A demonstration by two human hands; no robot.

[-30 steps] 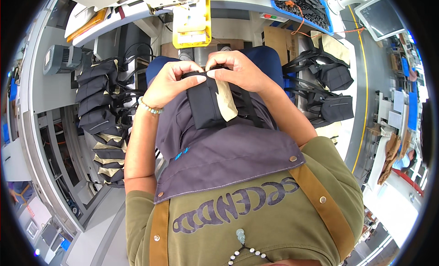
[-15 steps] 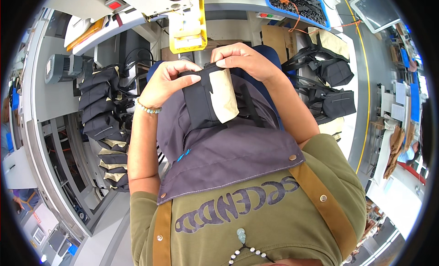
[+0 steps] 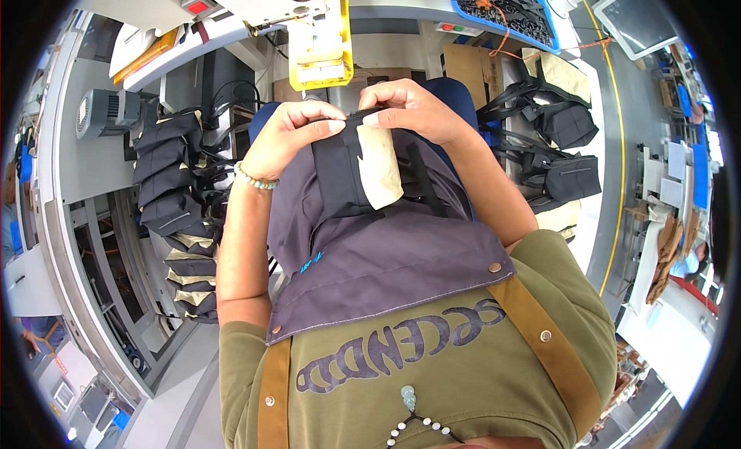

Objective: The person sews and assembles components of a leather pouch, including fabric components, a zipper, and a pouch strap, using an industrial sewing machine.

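Observation:
A small black fabric bag with a cream panel on its right side hangs over my grey apron. My left hand pinches its top edge between thumb and fingers. Close beside it, my right hand grips the same edge, thumb on the near side. The two thumb tips are a short gap apart along the dark rim. What the fingers press behind the rim is hidden. A black strap lies on the apron to the right of the bag.
Just beyond my hands is a yellow-framed machine head. Stacked black and cream bags stand at the left, with more black bags at the right. A blue tray of small black parts sits at the far right, near a grey motor at left.
My left hand has slid slightly right along the bag's top edge, its thumb nearer the right one. The right hand has shifted a little, and both keep hold of the bag.

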